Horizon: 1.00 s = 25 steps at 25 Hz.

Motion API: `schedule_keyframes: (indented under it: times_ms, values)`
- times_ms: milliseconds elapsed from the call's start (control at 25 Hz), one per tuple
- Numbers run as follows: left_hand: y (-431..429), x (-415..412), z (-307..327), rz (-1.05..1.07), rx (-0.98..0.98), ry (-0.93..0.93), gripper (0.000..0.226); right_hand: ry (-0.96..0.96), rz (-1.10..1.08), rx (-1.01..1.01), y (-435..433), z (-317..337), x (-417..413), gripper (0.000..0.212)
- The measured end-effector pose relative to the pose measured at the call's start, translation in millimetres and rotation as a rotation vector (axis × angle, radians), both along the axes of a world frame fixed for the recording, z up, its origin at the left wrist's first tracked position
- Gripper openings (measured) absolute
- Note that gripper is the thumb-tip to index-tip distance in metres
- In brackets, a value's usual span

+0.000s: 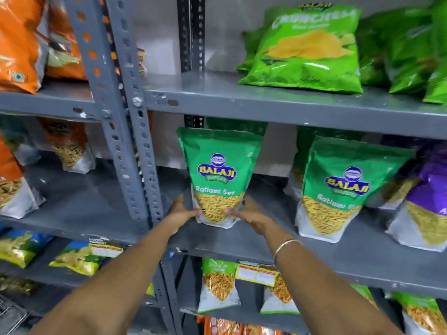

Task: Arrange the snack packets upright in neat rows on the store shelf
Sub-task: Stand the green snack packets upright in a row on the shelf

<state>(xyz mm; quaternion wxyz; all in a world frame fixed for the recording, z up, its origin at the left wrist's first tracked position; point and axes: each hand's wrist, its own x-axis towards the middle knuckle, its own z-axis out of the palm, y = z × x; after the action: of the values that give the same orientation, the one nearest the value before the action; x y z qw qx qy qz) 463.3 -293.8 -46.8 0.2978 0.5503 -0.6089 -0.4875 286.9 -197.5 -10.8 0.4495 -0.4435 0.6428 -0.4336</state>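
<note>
Both hands, the left hand and right hand, clasped the base of a green sev packet standing on the middle shelf. Behind it apparently stood another. Next: align it with the neighbouring packet.

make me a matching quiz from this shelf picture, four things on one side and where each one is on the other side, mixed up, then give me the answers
Things
1. Ratlami Sev packet between the hands
2. Crunchem packet
3. purple packet
4. bracelet

Places
A. top shelf, lying tilted back
B. right wrist
C. middle shelf, far right edge of view
D. middle shelf, upright, left hand and right hand at its base

Pairs: 1-D, 2-A, 3-C, 4-B
</note>
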Motion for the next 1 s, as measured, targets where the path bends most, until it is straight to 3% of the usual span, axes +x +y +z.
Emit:
schedule_keyframes:
  times_ms: [120,240,440,800,1000]
  values:
    - [-3.7,-7.2,-6.5,-0.087,0.037,0.039,0.064,-0.097,-0.118,-0.096,-14.6,-11.5,14.9,0.064]
    - [4.4,-7.1,-7.1,-0.096,-0.005,0.018,0.063,-0.085,-0.168,-0.089,-4.6,-15.9,19.1,0.064]
    - [39.0,6.6,3.7,-0.13,-0.053,-0.134,0.062,0.044,-0.203,-0.023,33.0,-10.1,32.7,0.076]
    - [72.8,18.0,12.7,-0.141,-0.093,-0.258,0.076,0.048,-0.168,0.017,71.0,5.1,42.2,0.074]
    - [83.2,19.3,11.7,-0.12,-0.089,-0.24,0.075,0.041,-0.111,0.006,76.1,7.3,43.6,0.071]
